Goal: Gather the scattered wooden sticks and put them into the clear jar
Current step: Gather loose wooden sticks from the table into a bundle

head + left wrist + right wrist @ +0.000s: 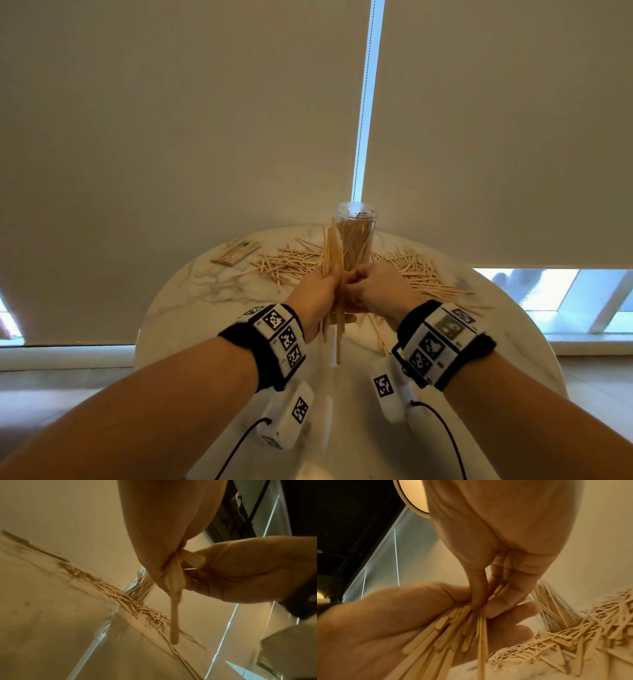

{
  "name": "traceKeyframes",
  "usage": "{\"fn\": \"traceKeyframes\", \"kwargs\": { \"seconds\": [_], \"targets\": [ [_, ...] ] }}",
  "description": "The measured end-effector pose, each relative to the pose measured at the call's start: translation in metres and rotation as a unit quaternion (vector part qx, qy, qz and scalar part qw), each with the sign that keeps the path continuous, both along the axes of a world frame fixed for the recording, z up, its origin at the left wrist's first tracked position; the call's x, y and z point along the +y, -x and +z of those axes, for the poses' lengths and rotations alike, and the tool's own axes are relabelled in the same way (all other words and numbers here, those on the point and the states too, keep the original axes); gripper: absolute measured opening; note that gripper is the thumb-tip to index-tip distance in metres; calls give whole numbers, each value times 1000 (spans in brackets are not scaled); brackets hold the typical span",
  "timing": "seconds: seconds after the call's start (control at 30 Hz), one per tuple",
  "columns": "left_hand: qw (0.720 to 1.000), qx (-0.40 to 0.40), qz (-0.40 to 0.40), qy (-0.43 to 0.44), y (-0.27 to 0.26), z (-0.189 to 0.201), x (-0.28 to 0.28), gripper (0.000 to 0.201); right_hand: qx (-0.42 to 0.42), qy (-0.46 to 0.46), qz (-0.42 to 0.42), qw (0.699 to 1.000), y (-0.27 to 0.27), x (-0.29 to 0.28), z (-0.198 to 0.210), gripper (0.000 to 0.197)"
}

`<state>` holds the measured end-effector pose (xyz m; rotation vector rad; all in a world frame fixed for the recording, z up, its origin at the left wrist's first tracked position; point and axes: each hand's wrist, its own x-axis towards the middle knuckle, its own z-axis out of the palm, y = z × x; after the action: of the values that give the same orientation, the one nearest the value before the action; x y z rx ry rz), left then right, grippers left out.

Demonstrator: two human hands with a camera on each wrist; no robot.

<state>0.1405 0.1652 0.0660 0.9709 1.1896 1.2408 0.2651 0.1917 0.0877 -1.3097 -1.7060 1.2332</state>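
Bundle (333,260), wooden sticks: clenched upright in left hand (317,296), right hand (371,291) pinching it mid-length; jar (356,236) at 12 o'clock, part filled; loose sticks (416,274) at 10 and 2 on table (178,298). Likely light, stiff, smooth, prone to slide; grip mid-length

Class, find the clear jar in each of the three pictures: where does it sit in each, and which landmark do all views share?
Head: clear jar upright at centre, behind both hands.
Left wrist: centre, behind the left hand, partly hidden.
Right wrist: right of centre, behind the right hand, mostly hidden.
Shared landmark: the bundle of sticks held in both hands.
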Motion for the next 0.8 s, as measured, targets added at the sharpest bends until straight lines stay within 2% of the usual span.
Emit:
{"fn": "traceKeyframes", "kwargs": {
  "seconds": [0.1,0.2,0.27,0.3,0.37,0.43,0.53,0.57,0.63,0.73,0.8],
  "targets": [
    [1000,-11,-21,0,5,-2,-3,26,-12,-30,21,999,5,-3,-2,7],
    [999,31,4,-16,17,-5,-1,20,-27,-9,55,998,1,-6,1,9],
    [997,52,51,-18,27,-7,2,14,-76,-25,13,997,-7,-4,6,13],
    [996,52,76,-17,32,-8,4,14,-128,-37,-7,991,-14,-3,8,14],
    [992,65,103,-22,42,-13,9,19,-260,-28,-2,965,-28,-1,8,13],
    [992,76,99,-24,46,-16,10,29,-363,18,6,932,-39,-2,-1,20],
    [993,77,92,-7,43,-17,10,40,-473,28,22,880,-42,-5,-18,47],
    [993,74,91,0,40,-18,10,41,-498,8,29,867,-41,-6,-21,47],
    [994,73,81,9,35,-19,9,42,-521,-1,45,852,-35,-5,-22,33],
    [995,81,59,18,27,-21,6,36,-579,-7,80,811,-27,-5,-21,15],
    [995,80,50,21,24,-22,4,29,-589,-27,89,803,-25,-4,-23,25]
  ]
}}
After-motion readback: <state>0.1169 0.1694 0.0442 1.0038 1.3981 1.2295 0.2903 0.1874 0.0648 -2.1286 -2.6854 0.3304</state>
